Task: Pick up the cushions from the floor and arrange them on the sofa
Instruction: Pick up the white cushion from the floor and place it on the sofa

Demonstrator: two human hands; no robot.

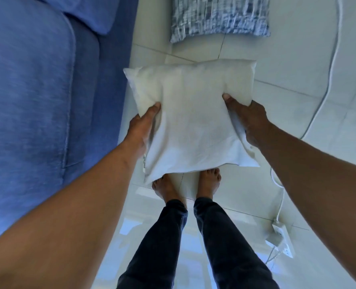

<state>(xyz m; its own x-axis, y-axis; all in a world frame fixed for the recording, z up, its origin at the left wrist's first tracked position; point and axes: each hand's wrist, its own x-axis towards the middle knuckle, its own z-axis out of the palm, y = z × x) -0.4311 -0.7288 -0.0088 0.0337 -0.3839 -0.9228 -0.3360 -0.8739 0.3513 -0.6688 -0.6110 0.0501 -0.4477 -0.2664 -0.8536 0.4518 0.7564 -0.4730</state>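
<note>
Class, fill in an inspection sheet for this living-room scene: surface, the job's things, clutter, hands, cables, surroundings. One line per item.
Surface: pale glossy tiled floor, partly bare.
Job's things: plain white square cushion held up above the person's bare feet; blue-and-white patterned cushion lying on the floor ahead; blue fabric sofa to the left, a blue cushion already on it.
Clutter: nothing seen.
Hands: left hand and right hand grip the white cushion's opposite sides.
Cables: white cable trails across the floor to a white power strip at right.
Surroundings: nothing seen.
</note>
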